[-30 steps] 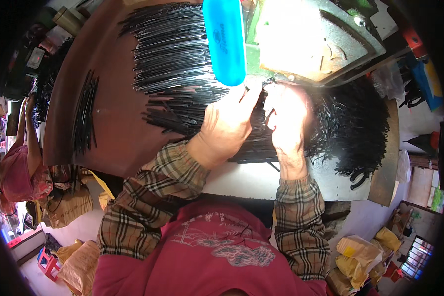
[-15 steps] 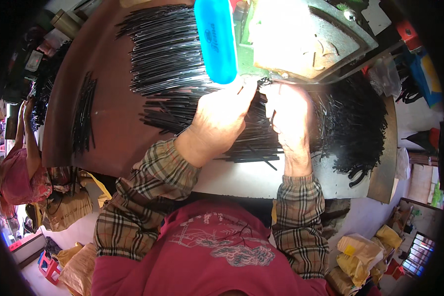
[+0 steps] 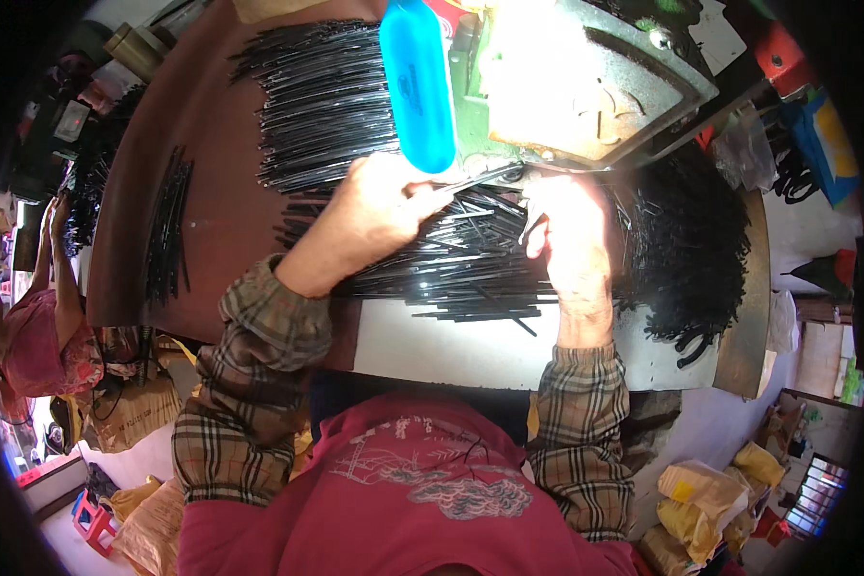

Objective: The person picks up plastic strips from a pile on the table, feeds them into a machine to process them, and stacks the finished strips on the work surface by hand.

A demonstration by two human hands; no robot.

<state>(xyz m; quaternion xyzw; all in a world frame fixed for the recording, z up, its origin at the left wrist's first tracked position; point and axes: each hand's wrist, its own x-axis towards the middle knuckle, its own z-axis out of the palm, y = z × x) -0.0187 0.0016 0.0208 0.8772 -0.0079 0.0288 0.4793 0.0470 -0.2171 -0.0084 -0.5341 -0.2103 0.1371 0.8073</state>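
Observation:
My left hand (image 3: 370,213) is closed, pinching one end of a thin black strip (image 3: 485,178). The strip runs to the right, up to the lower edge of a brightly lit metal machine (image 3: 600,96). Close under that edge is my right hand (image 3: 574,235), its fingers curled in; glare washes out its fingertips, and what they hold is unclear. Beneath and between both hands lie loose black strips (image 3: 470,245). Neat rows of similar strips (image 3: 326,106) lie beyond my left hand.
A blue oblong piece (image 3: 420,96) stands beside the machine. Right of my right hand is a dense heap of black strips (image 3: 691,240). A small bundle (image 3: 169,226) lies at the left of the brown tabletop (image 3: 230,240). Another person (image 3: 48,331) is at far left.
My left hand has drawn away to the left, and a strip now stretches between it and the machine. My right hand stays close to the machine's edge.

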